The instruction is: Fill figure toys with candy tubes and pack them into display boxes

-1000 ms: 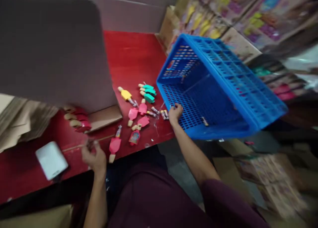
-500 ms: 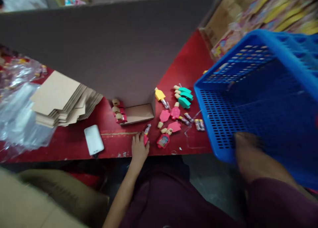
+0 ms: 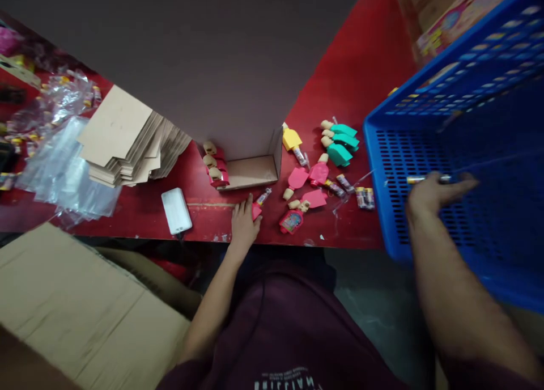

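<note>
My left hand (image 3: 245, 224) rests near the table's front edge, its fingers closed around a pink-red plastic toy piece (image 3: 256, 210). A small printed tube (image 3: 263, 196) sticks out of that piece's far end. My right hand (image 3: 426, 196) reaches inside the blue basket (image 3: 385, 208), holding a small yellow-ended tube (image 3: 415, 179); part of the tube is hidden by the fingers. To the right of my left hand lie several pink toy pieces (image 3: 298, 178) with beige knobs, a yellow piece (image 3: 292, 139), teal pieces (image 3: 340, 153) and small tubes (image 3: 364, 198).
A large carton (image 3: 250, 172) stands ahead, with red pieces (image 3: 216, 166) at its near left corner. Left of it lie stacked cardboard sheets (image 3: 114, 132), clear plastic bags (image 3: 80, 174) and a white power bank or phone (image 3: 176, 211). Another carton (image 3: 85, 305) sits at lower left.
My right hand has moved further into the basket and now holds a small tube. My left hand keeps its grip on the toy piece. The head view has tilted and shifted.
</note>
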Action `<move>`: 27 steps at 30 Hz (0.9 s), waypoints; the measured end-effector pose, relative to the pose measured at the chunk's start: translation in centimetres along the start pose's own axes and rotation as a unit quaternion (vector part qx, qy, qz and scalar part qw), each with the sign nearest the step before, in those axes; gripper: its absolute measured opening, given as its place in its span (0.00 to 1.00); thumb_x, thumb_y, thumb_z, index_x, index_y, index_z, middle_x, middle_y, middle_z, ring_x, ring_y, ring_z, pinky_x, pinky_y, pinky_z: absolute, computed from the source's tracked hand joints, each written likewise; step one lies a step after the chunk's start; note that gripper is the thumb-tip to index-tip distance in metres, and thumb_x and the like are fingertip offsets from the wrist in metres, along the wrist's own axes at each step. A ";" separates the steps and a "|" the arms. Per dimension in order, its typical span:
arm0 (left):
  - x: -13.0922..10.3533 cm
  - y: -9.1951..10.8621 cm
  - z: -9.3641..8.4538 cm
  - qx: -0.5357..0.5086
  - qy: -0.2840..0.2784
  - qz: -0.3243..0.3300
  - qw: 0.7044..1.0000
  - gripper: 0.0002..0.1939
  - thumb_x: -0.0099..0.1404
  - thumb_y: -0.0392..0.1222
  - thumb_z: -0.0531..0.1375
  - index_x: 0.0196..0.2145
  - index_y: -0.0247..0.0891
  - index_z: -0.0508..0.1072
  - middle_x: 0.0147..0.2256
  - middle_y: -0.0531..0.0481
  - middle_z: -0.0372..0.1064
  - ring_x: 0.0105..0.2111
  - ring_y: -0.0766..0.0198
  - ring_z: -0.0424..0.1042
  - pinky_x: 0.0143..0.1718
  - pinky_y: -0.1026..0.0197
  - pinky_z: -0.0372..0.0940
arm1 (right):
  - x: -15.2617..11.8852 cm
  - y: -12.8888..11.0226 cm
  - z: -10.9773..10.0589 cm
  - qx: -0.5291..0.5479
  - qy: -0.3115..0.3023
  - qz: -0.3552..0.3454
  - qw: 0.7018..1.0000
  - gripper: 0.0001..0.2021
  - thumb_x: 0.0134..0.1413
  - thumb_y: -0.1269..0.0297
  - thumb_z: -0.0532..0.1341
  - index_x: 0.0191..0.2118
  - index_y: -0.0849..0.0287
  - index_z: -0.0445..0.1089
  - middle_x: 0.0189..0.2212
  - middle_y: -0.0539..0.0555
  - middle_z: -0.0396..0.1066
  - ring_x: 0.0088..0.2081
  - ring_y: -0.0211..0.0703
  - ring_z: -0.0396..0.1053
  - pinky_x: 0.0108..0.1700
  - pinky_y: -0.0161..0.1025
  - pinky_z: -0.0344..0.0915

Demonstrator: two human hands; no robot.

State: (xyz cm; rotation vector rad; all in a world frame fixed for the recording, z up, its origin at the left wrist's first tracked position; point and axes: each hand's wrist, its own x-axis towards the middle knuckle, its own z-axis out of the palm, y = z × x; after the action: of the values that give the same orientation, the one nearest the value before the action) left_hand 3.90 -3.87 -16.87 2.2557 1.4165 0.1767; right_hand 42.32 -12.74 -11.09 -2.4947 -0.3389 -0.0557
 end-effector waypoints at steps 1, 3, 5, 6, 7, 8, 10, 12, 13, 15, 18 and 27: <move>-0.1 -0.1 0.1 -0.002 0.001 -0.002 1.000 0.32 0.61 0.38 0.62 0.61 0.29 0.61 0.56 0.36 0.65 0.54 0.47 0.63 0.59 0.47 0.58 | -1.0 -0.2 0.3 0.045 -0.004 0.031 0.999 0.23 0.55 0.77 0.43 0.57 0.69 0.51 0.47 0.72 0.65 0.38 0.45 0.72 0.36 0.43 0.67; -0.4 -0.1 0.1 -0.009 0.000 -0.001 1.000 0.32 0.61 0.38 0.62 0.61 0.27 0.61 0.56 0.35 0.64 0.55 0.48 0.63 0.60 0.48 0.57 | -3.8 -0.9 0.1 0.199 -0.041 0.097 0.974 0.16 0.53 0.74 0.49 0.49 0.61 0.58 0.34 0.59 0.69 0.28 0.42 0.71 0.29 0.40 0.65; -0.8 0.0 -0.1 -0.021 0.001 -0.001 1.000 0.30 0.62 0.38 0.62 0.60 0.27 0.62 0.57 0.35 0.64 0.56 0.48 0.63 0.61 0.48 0.56 | -7.4 -1.9 -0.8 0.370 -0.138 0.149 0.907 0.06 0.50 0.70 0.55 0.36 0.56 0.61 0.24 0.50 0.64 0.22 0.39 0.67 0.25 0.38 0.63; -1.2 0.2 -0.3 -0.032 0.006 -0.001 0.999 0.28 0.62 0.38 0.61 0.59 0.28 0.63 0.57 0.35 0.64 0.57 0.48 0.63 0.62 0.48 0.56 | -9.2 -2.4 -1.3 0.422 -0.203 0.161 0.869 0.02 0.50 0.68 0.56 0.31 0.56 0.61 0.21 0.49 0.62 0.21 0.39 0.65 0.23 0.37 0.63; -1.6 0.4 -0.8 -0.048 0.013 0.000 0.999 0.27 0.63 0.38 0.60 0.59 0.29 0.63 0.57 0.36 0.64 0.58 0.49 0.63 0.62 0.48 0.56 | -10.9 -3.0 -1.8 0.440 -0.271 0.155 0.842 0.05 0.50 0.64 0.57 0.27 0.55 0.60 0.19 0.48 0.60 0.20 0.39 0.63 0.22 0.37 0.63; -2.1 0.7 -1.4 -0.067 0.021 0.007 0.997 0.27 0.64 0.39 0.60 0.59 0.31 0.63 0.58 0.37 0.64 0.58 0.50 0.62 0.62 0.49 0.57 | -12.4 -3.6 -2.3 0.433 -0.332 0.133 0.827 0.09 0.52 0.60 0.58 0.25 0.55 0.59 0.18 0.48 0.60 0.19 0.39 0.62 0.21 0.37 0.63; -3.4 1.3 -2.9 -0.115 0.026 0.030 0.993 0.26 0.65 0.42 0.58 0.60 0.35 0.62 0.59 0.40 0.63 0.59 0.53 0.62 0.61 0.50 0.58 | -14.5 -4.8 -3.1 0.378 -0.428 0.035 0.820 0.13 0.54 0.53 0.60 0.28 0.56 0.63 0.18 0.48 0.62 0.20 0.39 0.63 0.21 0.37 0.63; -4.9 2.0 -4.8 -0.163 0.015 0.054 0.985 0.27 0.65 0.44 0.59 0.60 0.38 0.62 0.59 0.42 0.63 0.59 0.55 0.63 0.61 0.51 0.59 | -15.5 -6.2 -3.5 0.314 -0.480 -0.123 0.810 0.12 0.57 0.53 0.60 0.39 0.57 0.68 0.26 0.51 0.69 0.24 0.41 0.68 0.25 0.38 0.67; -5.6 2.3 -5.7 -0.183 0.004 0.063 0.981 0.28 0.64 0.45 0.59 0.60 0.39 0.62 0.59 0.42 0.63 0.59 0.56 0.63 0.61 0.52 0.59 | -15.6 -6.8 -3.6 0.285 -0.496 -0.214 0.792 0.14 0.59 0.54 0.59 0.45 0.57 0.68 0.33 0.54 0.72 0.29 0.43 0.70 0.29 0.40 0.69; -6.8 2.8 -7.3 -0.211 -0.024 0.077 0.974 0.28 0.64 0.46 0.60 0.60 0.39 0.62 0.58 0.42 0.64 0.57 0.56 0.65 0.60 0.52 0.60 | -15.6 -7.9 -3.7 0.239 -0.506 -0.383 0.735 0.17 0.61 0.56 0.58 0.52 0.56 0.67 0.43 0.58 0.71 0.39 0.46 0.71 0.39 0.44 0.71; -8.0 3.5 -8.9 -0.226 -0.086 0.101 0.965 0.29 0.65 0.47 0.58 0.61 0.36 0.62 0.58 0.40 0.64 0.57 0.55 0.66 0.59 0.52 0.60 | -15.5 -8.5 -3.7 0.184 -0.513 -0.545 0.637 0.15 0.63 0.58 0.57 0.52 0.56 0.68 0.46 0.60 0.69 0.44 0.48 0.71 0.43 0.45 0.70; -9.9 4.5 -9.0 -0.196 -0.225 0.121 0.947 0.25 0.60 0.49 0.64 0.53 0.37 0.71 0.48 0.45 0.73 0.47 0.56 0.73 0.49 0.57 0.65 | -17.8 -4.9 -5.7 0.140 -0.393 -0.737 0.532 0.13 0.65 0.68 0.54 0.53 0.58 0.66 0.36 0.59 0.73 0.37 0.46 0.72 0.31 0.37 0.68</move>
State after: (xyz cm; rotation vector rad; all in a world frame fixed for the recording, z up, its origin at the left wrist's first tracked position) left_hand -0.09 -11.29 -5.57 1.9637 0.7847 0.0130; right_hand 24.12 -16.34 -5.78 -1.0259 -2.4393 0.4159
